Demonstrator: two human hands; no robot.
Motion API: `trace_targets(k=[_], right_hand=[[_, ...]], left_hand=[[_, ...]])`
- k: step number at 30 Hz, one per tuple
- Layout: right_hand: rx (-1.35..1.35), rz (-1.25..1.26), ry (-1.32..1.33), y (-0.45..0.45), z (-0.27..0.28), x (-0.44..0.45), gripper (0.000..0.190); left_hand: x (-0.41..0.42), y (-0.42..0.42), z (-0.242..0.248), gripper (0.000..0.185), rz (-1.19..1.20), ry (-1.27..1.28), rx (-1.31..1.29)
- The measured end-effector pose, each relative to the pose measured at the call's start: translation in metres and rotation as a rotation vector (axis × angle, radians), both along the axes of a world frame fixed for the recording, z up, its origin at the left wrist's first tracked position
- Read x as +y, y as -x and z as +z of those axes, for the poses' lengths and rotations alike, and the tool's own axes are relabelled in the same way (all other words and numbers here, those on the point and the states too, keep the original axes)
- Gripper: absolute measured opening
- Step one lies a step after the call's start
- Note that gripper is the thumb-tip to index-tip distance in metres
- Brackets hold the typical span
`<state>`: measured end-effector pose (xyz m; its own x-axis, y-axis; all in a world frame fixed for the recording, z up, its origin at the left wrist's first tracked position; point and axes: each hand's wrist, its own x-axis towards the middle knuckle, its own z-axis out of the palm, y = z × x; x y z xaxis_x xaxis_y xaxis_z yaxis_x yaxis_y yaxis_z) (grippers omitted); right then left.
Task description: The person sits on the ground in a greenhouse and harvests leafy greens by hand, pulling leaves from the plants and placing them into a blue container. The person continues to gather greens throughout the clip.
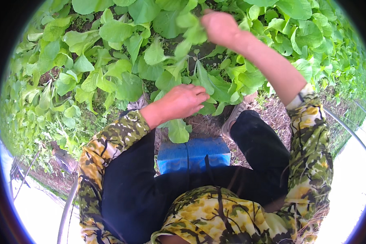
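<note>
My left hand (183,100) is curled palm down over leafy green seedlings. A pale green leaf (178,131) sticks out below the palm, and more leaves (218,87) spread from beyond the fingertips. My right hand (221,29) reaches farther out into the dense bed of broad-leaved greens (119,30). Motion blurs it, and its fingertips are partly lost among the foliage. Blurred leaves (195,32) lie right beside its fingers; whether it grips them is unclear. Bare soil shows between stems near the middle.
A blue plastic-covered block (195,152), with a dark strap across it, lies between my legs. My shoe (235,119) stands at the bed's edge on dry, straw-strewn ground (271,119). Curved pipes (350,131) (67,210) run along both sides.
</note>
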<state>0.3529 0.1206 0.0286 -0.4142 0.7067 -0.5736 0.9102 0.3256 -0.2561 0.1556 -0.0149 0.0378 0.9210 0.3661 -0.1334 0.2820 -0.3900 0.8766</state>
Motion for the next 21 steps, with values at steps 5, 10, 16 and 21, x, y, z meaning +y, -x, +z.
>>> trace_targets(k=[5,10,16,21], right_hand=[[-0.092,0.152,-0.141,0.051,-0.072,-0.066,0.013],[0.044,-0.019,0.055,0.037,-0.068,-0.066,0.016],[0.279,-0.204,0.550,0.032,-0.008,-0.045,0.027],[-0.147,0.048,0.140,0.001,-0.025,-0.043,0.026]], left_hand=[[0.002,0.000,0.003,0.032,-0.003,-0.001,0.024],[0.004,-0.003,0.003,0.033,-0.002,0.022,0.038],[0.004,0.000,0.006,0.033,0.000,0.032,0.063],[0.004,-0.002,0.004,0.033,-0.004,0.022,0.057]])
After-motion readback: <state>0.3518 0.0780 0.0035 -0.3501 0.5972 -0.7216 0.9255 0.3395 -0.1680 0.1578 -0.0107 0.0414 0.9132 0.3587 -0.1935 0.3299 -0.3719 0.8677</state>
